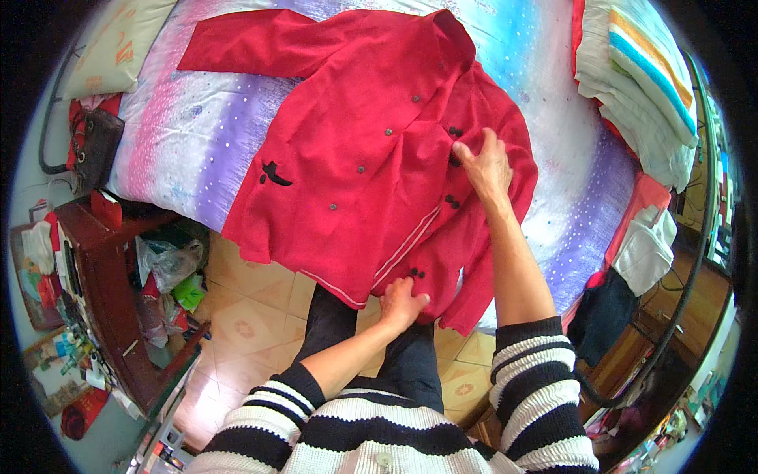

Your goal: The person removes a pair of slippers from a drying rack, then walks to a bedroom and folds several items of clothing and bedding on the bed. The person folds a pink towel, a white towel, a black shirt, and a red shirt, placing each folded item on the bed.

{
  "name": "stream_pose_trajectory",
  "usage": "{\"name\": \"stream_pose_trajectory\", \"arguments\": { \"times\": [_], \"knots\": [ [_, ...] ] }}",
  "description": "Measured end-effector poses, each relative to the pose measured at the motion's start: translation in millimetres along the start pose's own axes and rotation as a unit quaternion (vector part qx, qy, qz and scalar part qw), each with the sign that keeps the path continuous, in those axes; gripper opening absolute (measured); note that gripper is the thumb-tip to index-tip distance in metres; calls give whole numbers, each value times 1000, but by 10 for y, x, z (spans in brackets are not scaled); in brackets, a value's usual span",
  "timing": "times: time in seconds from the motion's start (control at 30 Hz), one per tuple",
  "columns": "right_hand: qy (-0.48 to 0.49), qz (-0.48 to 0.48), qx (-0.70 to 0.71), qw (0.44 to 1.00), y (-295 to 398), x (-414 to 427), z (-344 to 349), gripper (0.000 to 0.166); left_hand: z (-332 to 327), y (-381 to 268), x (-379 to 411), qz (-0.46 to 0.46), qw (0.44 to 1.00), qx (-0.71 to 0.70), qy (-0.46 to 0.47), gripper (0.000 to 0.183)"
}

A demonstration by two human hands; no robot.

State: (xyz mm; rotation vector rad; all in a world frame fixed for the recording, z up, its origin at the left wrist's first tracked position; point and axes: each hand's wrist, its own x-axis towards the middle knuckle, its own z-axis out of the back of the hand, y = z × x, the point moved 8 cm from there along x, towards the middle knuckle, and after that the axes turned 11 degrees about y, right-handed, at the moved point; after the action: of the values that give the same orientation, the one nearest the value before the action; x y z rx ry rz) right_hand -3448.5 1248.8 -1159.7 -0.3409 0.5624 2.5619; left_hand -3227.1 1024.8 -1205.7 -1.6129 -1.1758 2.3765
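A red jacket [349, 136] lies spread on the bed, its lower edge hanging over the near side. One sleeve stretches out to the upper left; the other lies folded down along the right. Dark buttons run down the front, and a black motif [276, 174] marks the left side. My left hand [404, 305] grips the lower front panel close to the hem, just below a pair of dark buttons. Higher up, my right hand [487, 165] touches the right front panel beside black fastenings, thumb and forefinger apart. Whether its curled fingers pinch cloth cannot be seen.
Under the jacket is a patterned bedsheet [172, 142]. A pillow [121, 47] lies at upper left, and folded bedding [636, 89] at upper right. A dark wooden cabinet [98, 260] holding plastic bags stands left, above a tiled floor [243, 308]. White cloth [645, 252] lies at right.
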Motion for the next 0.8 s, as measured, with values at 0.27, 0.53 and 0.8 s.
{"name": "stream_pose_trajectory", "arguments": {
  "times": [0.27,0.53,0.8],
  "knots": [
    [-12,55,-140,989,110,632,146,56,-495,-195,-412,-194,976,-55,82,37],
    [-227,-28,311,923,-1257,1241,749,31,-384,-153,-838,-100,986,-92,101,22],
    [-181,28,417,890,-1153,1823,1279,37,921,-696,-1048,-95,958,-259,76,17]
  ]
}}
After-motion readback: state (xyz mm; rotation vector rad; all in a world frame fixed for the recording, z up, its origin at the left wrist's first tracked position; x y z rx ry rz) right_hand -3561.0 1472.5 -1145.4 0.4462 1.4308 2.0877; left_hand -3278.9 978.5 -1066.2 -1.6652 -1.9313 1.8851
